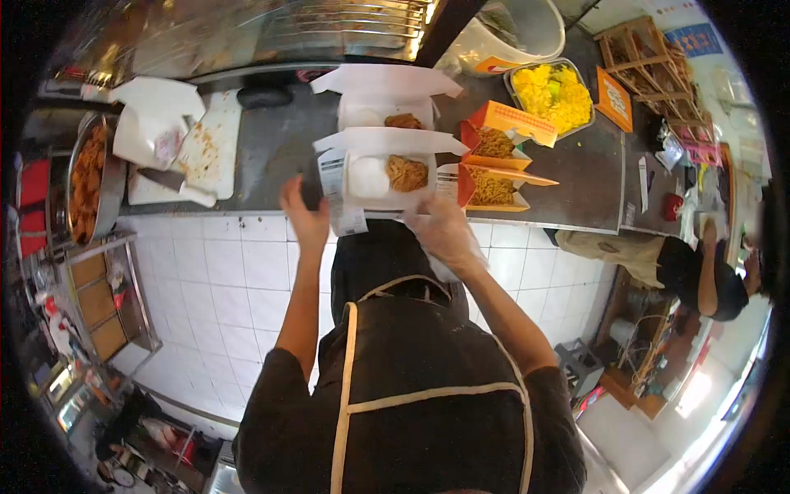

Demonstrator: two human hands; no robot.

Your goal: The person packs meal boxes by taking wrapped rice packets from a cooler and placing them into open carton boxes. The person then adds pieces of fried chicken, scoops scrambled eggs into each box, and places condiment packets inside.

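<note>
Well, the near white card box seems packed on the grey worktop; left hand spread, empty; gloved right hand beside it (can't tell its grip). Shutting would need both.

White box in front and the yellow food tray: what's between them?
Head view: an open orange noodle box stands between the front white box and the tray.

I can read no word from here. The printed slips at the nearer white box carry small dark lines; the orange panel shows pale lettering, and the blue sign is too blurred for me.
</note>
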